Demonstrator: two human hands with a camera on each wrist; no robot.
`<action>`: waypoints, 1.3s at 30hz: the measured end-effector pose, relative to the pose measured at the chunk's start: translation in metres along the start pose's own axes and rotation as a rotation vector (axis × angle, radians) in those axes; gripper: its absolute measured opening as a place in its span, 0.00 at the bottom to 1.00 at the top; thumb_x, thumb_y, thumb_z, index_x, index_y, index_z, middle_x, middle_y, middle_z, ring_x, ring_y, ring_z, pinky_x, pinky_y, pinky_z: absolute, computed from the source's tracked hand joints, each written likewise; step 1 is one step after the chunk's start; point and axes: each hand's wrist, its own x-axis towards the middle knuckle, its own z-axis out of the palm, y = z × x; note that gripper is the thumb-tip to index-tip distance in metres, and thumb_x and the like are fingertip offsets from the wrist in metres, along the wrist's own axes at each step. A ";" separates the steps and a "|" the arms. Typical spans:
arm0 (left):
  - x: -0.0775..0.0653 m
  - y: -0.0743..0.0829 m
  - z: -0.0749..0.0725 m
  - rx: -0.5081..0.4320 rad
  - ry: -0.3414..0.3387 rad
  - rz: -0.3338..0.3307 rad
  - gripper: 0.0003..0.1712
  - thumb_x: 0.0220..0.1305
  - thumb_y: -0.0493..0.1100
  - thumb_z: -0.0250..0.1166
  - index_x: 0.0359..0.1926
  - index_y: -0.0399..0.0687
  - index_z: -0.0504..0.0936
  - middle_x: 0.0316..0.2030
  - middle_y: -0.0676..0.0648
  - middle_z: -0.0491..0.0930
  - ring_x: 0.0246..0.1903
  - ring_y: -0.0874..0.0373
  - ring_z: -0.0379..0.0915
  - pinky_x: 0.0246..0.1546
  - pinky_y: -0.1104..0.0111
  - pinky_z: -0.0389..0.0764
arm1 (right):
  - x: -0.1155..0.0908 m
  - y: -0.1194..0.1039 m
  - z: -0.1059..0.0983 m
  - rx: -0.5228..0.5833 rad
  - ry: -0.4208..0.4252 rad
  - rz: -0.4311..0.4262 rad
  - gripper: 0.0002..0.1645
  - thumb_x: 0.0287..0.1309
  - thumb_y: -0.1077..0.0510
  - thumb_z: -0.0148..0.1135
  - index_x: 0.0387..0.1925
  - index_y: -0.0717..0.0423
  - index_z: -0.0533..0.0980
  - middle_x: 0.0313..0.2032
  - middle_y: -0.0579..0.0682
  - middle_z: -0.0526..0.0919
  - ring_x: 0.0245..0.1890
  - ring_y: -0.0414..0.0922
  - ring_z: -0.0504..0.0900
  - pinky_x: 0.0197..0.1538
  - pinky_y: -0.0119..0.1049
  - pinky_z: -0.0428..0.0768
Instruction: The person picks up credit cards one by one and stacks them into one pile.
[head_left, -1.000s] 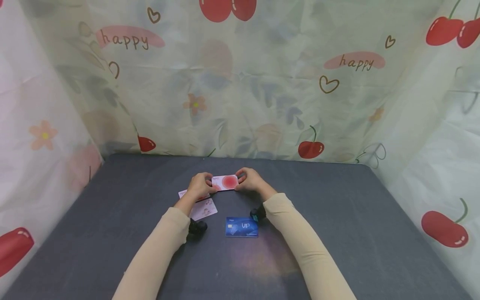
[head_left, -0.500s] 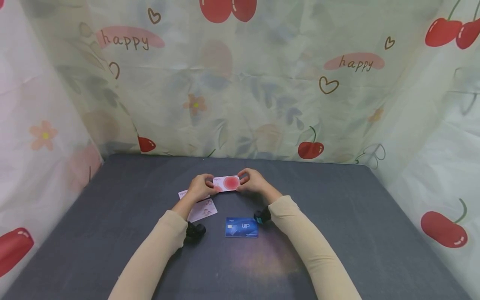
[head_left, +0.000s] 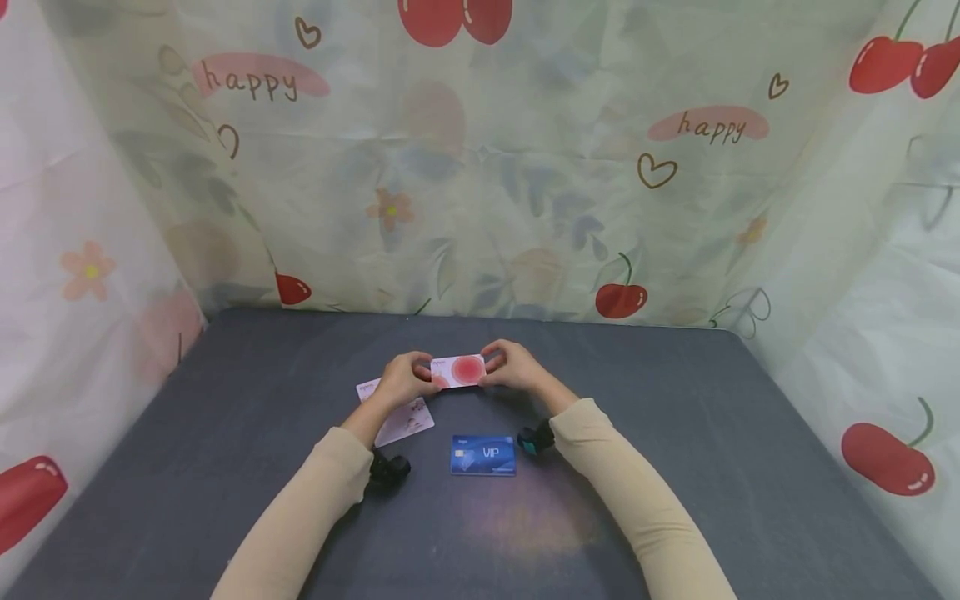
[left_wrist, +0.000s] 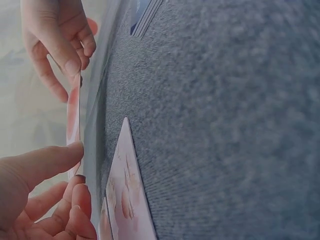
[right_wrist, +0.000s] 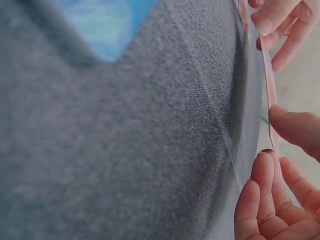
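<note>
My left hand and right hand pinch opposite ends of a pale-pink, red-circled, plastic-looking rectangular card, raised at 12 o'clock; within a second it has edged toward 4 o'clock, leaving it, I judge, unplaced but nearer the blue rectangular VIP card on the grey fabric-topped table.

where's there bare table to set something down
Widest: the table right of the right sleeve, out to its edge, and left of the left sleeve. A smaller patch lies between the sleeves, nearer the camera than the blue VIP card. Crowded: the middle, with the held pink card and two pale cards, partly hidden.
</note>
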 end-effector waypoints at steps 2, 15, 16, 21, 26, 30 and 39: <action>-0.001 -0.001 0.001 -0.001 -0.007 0.014 0.31 0.50 0.35 0.69 0.57 0.35 0.72 0.40 0.38 0.82 0.38 0.53 0.76 0.47 0.61 0.74 | -0.003 0.000 -0.001 0.008 -0.005 -0.003 0.30 0.44 0.63 0.70 0.51 0.64 0.71 0.41 0.61 0.83 0.38 0.46 0.82 0.40 0.32 0.78; -0.006 -0.003 0.003 -0.056 -0.037 0.065 0.32 0.49 0.36 0.70 0.57 0.36 0.72 0.40 0.38 0.83 0.37 0.54 0.75 0.41 0.68 0.73 | -0.018 0.002 -0.008 0.048 -0.042 -0.024 0.32 0.45 0.64 0.70 0.53 0.65 0.69 0.42 0.63 0.82 0.37 0.48 0.84 0.42 0.36 0.81; -0.007 -0.003 0.004 -0.062 -0.040 0.073 0.32 0.49 0.36 0.70 0.57 0.36 0.72 0.40 0.38 0.83 0.36 0.55 0.75 0.39 0.69 0.73 | -0.020 0.002 -0.009 0.046 -0.041 -0.026 0.32 0.45 0.64 0.70 0.53 0.65 0.69 0.42 0.63 0.82 0.37 0.48 0.84 0.41 0.36 0.81; -0.012 -0.003 0.004 -0.084 -0.048 0.093 0.34 0.49 0.36 0.70 0.58 0.36 0.71 0.40 0.38 0.83 0.33 0.57 0.77 0.34 0.72 0.73 | -0.027 0.001 -0.010 0.032 -0.033 -0.041 0.32 0.45 0.63 0.70 0.53 0.63 0.69 0.41 0.62 0.82 0.34 0.45 0.83 0.39 0.34 0.80; -0.017 -0.002 0.004 -0.081 -0.049 0.084 0.34 0.49 0.39 0.71 0.59 0.40 0.71 0.40 0.41 0.83 0.33 0.59 0.78 0.33 0.74 0.73 | -0.034 0.002 -0.011 0.033 -0.031 -0.067 0.32 0.45 0.63 0.70 0.53 0.64 0.68 0.41 0.62 0.82 0.32 0.43 0.82 0.38 0.33 0.80; -0.021 -0.001 0.005 -0.093 -0.051 0.081 0.34 0.48 0.38 0.71 0.58 0.40 0.72 0.39 0.41 0.82 0.33 0.59 0.78 0.31 0.75 0.73 | -0.040 0.003 -0.012 0.029 -0.029 -0.086 0.32 0.45 0.63 0.70 0.53 0.65 0.68 0.40 0.62 0.82 0.32 0.43 0.82 0.37 0.33 0.80; -0.028 -0.003 0.009 -0.155 -0.078 0.123 0.33 0.48 0.36 0.71 0.58 0.38 0.71 0.38 0.39 0.81 0.28 0.61 0.74 0.25 0.74 0.72 | -0.053 0.005 -0.011 0.028 -0.019 -0.101 0.32 0.45 0.63 0.71 0.53 0.64 0.68 0.39 0.61 0.82 0.31 0.41 0.81 0.37 0.33 0.80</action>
